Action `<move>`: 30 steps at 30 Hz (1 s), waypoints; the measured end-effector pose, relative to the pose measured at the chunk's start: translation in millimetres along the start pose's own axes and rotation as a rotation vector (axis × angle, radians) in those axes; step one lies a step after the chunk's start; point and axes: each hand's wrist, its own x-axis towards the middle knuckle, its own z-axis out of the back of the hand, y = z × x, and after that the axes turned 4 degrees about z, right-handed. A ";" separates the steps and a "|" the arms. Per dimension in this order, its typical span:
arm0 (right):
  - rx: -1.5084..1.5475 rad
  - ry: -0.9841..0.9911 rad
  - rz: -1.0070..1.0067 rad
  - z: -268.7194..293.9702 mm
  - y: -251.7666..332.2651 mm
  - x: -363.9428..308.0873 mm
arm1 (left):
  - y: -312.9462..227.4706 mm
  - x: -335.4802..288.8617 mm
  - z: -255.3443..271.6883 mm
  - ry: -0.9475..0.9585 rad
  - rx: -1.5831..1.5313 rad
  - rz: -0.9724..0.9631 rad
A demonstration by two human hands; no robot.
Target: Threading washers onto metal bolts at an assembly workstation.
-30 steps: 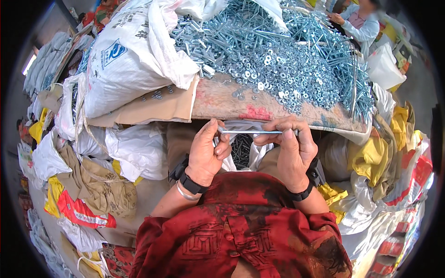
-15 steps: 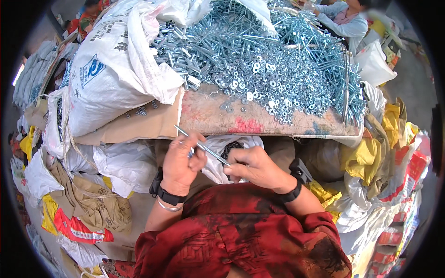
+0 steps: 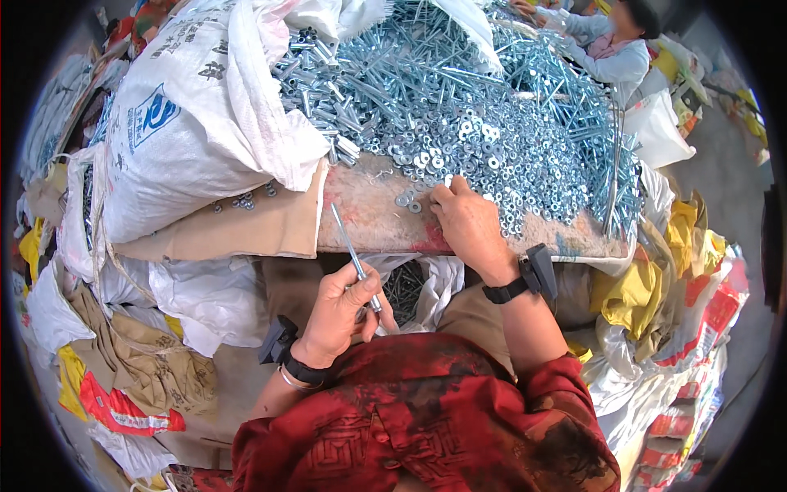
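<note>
My left hand (image 3: 338, 316) is closed around a long thin metal bolt (image 3: 348, 237), which looks to have a sleeve near its lower end and points up and away over the board's front edge. Farther out to the right, my right hand (image 3: 473, 223) reaches over the board (image 3: 369, 197), at the near edge of a heap of loose washers (image 3: 471, 143). Its fingers are bent and drawn together among the nearest washers; what they hold, if anything, is hidden.
Behind the washers lie piled metal rods (image 3: 410, 57) and short metal tubes (image 3: 316, 86). A large white woven sack (image 3: 188, 156) stands at left on cardboard (image 3: 238, 230). Below the board, an open white bag (image 3: 443, 287) holds dark metal pieces. A co-worker (image 3: 611, 53) sits far right.
My right hand has left the bolt and moved forward to the washers. My left hand has kept the bolt, come slightly lower and tilted it more upright.
</note>
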 end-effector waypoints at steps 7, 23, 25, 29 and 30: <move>0.192 0.007 -0.012 -12.7 12.0 10.8 | 14.3 1.1 20.7 -0.041 -0.126 -0.088; 1.204 0.147 -0.083 30.3 29.8 -17.6 | -5.0 -13.9 9.7 -0.226 1.176 -0.256; 1.240 0.127 -0.089 37.1 25.2 -33.4 | -3.7 -12.2 -9.0 -0.200 1.197 -0.283; 1.284 0.127 -0.105 51.0 11.0 -55.2 | 2.0 -8.4 -21.3 -0.129 1.351 -0.322; 1.289 0.122 -0.103 52.8 6.0 -59.1 | 1.9 -6.8 -24.2 -0.117 1.410 -0.410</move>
